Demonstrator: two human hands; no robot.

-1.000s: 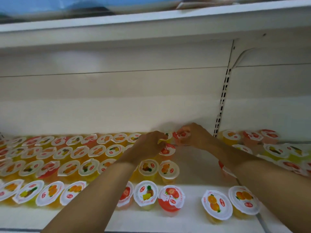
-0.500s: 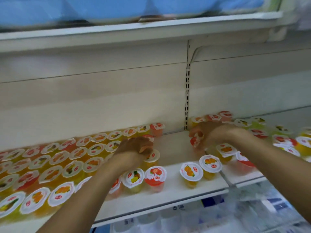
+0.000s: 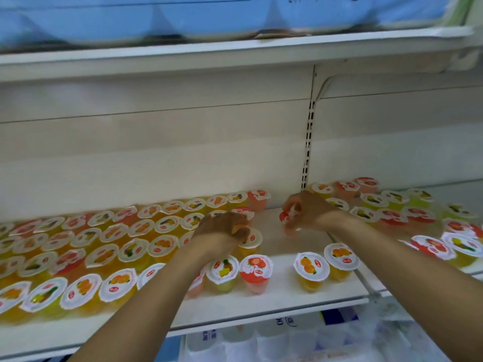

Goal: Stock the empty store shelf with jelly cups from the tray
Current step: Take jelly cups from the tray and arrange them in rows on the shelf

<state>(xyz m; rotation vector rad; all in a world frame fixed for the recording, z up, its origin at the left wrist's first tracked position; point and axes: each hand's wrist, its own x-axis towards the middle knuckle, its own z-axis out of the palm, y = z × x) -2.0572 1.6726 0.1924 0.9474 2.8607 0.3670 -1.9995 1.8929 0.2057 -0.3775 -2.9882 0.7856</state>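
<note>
A red jelly cup with a white foil lid (image 3: 287, 218) is gripped by the curled fingers of the right hand (image 3: 307, 211), just above the bare middle of the white metal store shelf (image 3: 274, 296). The left hand (image 3: 222, 231) is laid with bent fingers on a yellow jelly cup with an orange-fruit lid (image 3: 251, 240); whether this cup is truly gripped cannot be told. Many rows of yellow and red jelly cups (image 3: 86, 244) are stood on the left part of the shelf. More cups (image 3: 392, 207) are seen on the right section.
</note>
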